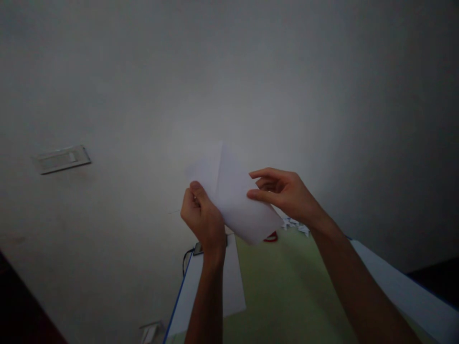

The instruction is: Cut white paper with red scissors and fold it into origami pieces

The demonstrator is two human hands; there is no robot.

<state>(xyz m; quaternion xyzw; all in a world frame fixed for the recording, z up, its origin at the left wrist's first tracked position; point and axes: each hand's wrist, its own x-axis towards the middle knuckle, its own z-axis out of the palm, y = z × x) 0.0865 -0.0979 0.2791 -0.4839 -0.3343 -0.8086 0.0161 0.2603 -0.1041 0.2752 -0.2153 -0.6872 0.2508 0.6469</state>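
Note:
A sheet of white paper (236, 191) with a crease running down it is held up above the table, tilted, in front of the wall. My left hand (203, 215) is closed on its left edge, with the thumb on the near side. At the paper's right edge is my right hand (279, 191), its thumb and fingers apart. The thumb tip overlaps the sheet; whether it touches cannot be made out. Below the paper, a red loop like a scissors handle (272, 237) shows partly, the rest hidden.
White paper cutouts (296, 224) lie at the table's far edge. A green surface (279, 286) covers the table's middle, with a white sheet (234, 282) at left. A dark device (198, 249) with a cable sits behind my left wrist. A switch plate (64, 160) is on the wall.

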